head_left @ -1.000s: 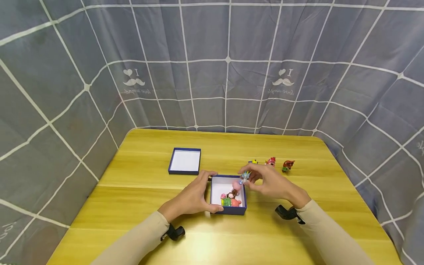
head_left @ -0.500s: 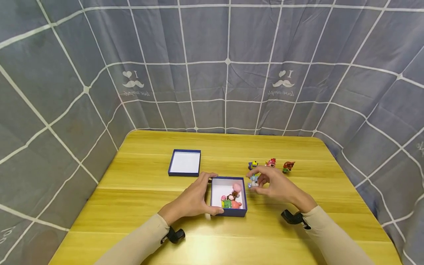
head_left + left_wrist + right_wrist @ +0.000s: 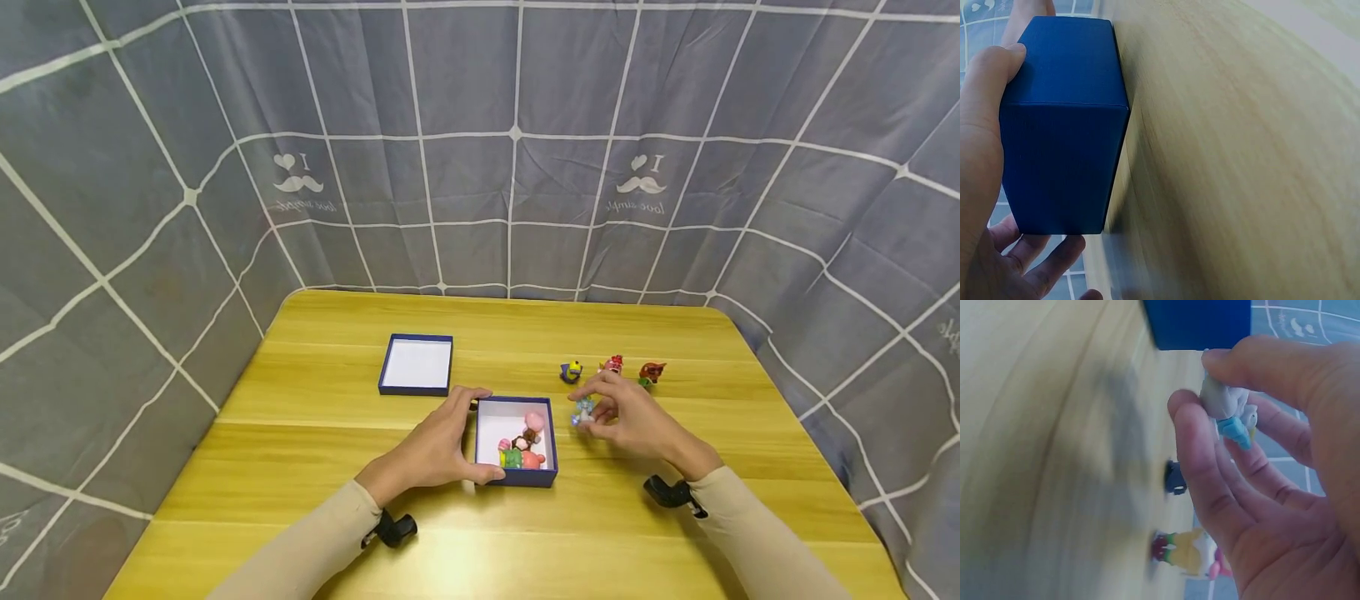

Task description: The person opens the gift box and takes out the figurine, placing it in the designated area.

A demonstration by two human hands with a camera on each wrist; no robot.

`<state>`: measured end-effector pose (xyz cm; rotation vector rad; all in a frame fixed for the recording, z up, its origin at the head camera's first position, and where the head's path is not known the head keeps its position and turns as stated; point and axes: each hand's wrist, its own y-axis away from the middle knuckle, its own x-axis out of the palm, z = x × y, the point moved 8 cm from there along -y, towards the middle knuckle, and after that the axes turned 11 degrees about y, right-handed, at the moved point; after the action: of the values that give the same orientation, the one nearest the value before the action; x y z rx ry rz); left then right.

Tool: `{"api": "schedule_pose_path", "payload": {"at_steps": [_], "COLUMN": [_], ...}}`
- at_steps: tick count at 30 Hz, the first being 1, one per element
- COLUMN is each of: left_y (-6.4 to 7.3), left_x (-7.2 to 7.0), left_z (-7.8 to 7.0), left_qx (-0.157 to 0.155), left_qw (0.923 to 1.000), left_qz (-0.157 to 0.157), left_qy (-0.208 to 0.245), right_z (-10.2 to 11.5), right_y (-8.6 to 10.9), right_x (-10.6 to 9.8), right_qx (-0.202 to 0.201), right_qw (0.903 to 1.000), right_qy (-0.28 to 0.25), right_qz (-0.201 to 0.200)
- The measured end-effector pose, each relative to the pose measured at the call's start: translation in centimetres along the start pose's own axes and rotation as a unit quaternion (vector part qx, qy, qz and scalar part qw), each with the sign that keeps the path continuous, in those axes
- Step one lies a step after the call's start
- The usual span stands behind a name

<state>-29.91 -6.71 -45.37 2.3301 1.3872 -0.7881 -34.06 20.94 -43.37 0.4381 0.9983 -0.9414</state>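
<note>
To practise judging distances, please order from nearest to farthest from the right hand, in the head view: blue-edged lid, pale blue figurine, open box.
1. Pale blue figurine: pinched in the right hand.
2. Open box: left of that hand.
3. Lid: farther left, beyond the box.

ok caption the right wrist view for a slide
Right hand pinching a grey and turquoise figurine near a blue box
</note>
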Motion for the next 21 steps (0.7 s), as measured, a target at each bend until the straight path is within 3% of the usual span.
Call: {"api": "schedule_pose_path", "payload": {"at_steps": [13,21], "left_y": [0.1,0.2], "left_x": [-0.1,0.0], "left_z": [-0.2,0.0], "left_qx": [0.004,0.0], "left_qw": [1.0,1.0], "left_qz": [0.002,0.005], "left_qy": [-0.001,-0.005], "right_z": [-0.5,-0.9], "right_y": [-0.5,-0.7], "right_x": [1.2,1.9], "right_qx": [-0.009,0.013], "right_qw": [0.9983,0.9971], "right_qy": [0.056,0.074], "right_qz": [-0.015,-0.008]}}
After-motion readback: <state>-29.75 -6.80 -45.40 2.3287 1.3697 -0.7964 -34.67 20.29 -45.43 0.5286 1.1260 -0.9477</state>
